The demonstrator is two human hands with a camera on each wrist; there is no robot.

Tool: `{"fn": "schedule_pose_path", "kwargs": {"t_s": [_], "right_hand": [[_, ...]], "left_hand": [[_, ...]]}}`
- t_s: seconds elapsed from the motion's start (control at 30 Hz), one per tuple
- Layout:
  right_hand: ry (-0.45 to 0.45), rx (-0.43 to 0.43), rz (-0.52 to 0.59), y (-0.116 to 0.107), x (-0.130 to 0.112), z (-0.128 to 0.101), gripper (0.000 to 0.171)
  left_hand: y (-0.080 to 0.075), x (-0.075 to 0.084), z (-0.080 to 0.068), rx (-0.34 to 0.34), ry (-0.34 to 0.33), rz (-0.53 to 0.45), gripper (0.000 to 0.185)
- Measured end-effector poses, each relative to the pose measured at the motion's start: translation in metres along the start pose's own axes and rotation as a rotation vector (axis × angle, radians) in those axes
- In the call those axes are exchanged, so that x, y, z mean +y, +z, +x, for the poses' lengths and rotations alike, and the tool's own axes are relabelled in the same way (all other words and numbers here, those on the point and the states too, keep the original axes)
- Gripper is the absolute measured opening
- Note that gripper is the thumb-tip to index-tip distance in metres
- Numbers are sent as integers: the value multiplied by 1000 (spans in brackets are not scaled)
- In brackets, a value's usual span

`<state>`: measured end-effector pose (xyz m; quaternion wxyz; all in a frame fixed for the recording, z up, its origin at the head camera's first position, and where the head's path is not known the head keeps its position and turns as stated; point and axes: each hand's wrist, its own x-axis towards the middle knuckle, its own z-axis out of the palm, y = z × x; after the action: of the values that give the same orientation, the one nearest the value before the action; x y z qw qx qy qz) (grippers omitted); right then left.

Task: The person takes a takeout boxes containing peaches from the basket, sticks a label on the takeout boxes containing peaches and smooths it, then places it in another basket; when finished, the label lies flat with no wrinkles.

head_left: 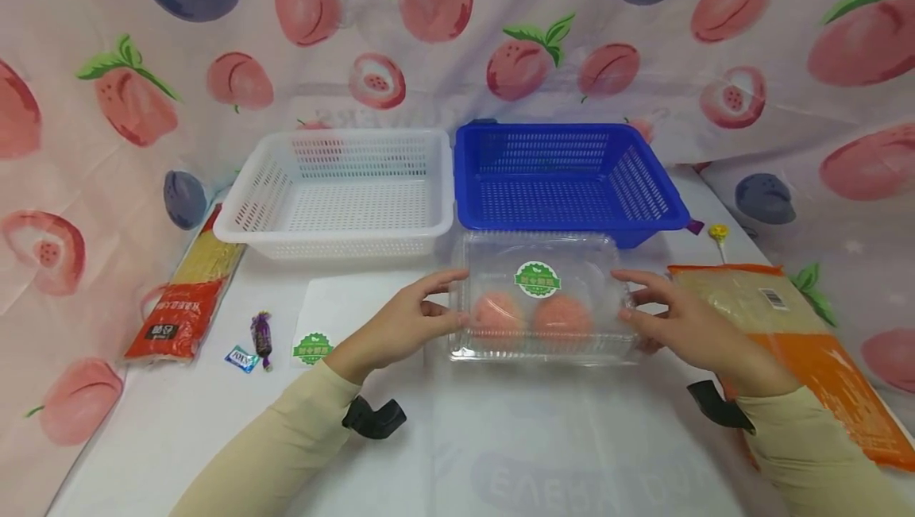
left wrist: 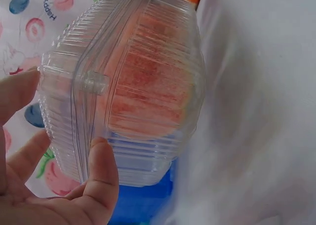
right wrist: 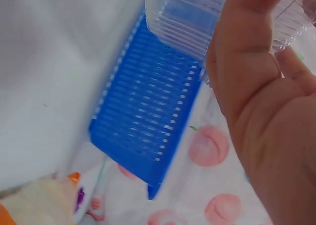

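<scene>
Hands, left (head_left: 400, 326) and right (head_left: 686, 322), clasp the clear box (head_left: 543, 299) of peaches, fingers curled round its ends; both baskets (head_left: 343, 191) hold nothing yet.

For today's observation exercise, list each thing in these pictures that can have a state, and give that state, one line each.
Clear clamshell box: lid closed, two pink fruits inside, held at both ends.
White basket: upright, empty.
Blue basket: upright, empty.
Left hand: grips the box's left end.
Right hand: grips the box's right end.
Red noodle packet: lying flat.
Orange packet: lying flat.
</scene>
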<state>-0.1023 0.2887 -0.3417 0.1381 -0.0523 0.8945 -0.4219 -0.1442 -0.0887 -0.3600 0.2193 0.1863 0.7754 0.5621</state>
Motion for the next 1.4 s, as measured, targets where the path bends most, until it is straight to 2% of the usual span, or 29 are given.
{"fn": "schedule_pose_path", "kwargs": {"t_s": [0.2, 0.4, 0.5, 0.63, 0.87, 0.93, 1.07, 1.2, 1.4], "right_hand": [[-30, 34, -61, -11, -18, -12, 64], [-24, 76, -45, -32, -34, -12, 65], [-72, 139, -28, -43, -41, -8, 62], [-98, 223, -62, -58, -48, 2, 59], [-74, 273, -68, -85, -56, 27, 64], [-63, 285, -90, -93, -57, 35, 65], [-58, 287, -46, -102, -55, 51, 66], [-62, 271, 17, -107, -48, 64, 67], [-60, 285, 54, -113, -36, 81, 67]], "left_hand": [[-4, 25, -7, 29, 23, 35, 67], [-11, 51, -1, 65, 62, 90, 65], [-14, 63, 8, 99, 99, 104, 63], [-18, 79, 22, 143, 123, 117, 62], [-24, 98, 55, 222, 126, 112, 61], [-24, 98, 63, 229, 123, 76, 61], [-24, 90, 72, 212, 121, -17, 60], [-22, 74, 72, 191, 116, -76, 58], [-21, 45, 66, 217, 37, -53, 56]]}}
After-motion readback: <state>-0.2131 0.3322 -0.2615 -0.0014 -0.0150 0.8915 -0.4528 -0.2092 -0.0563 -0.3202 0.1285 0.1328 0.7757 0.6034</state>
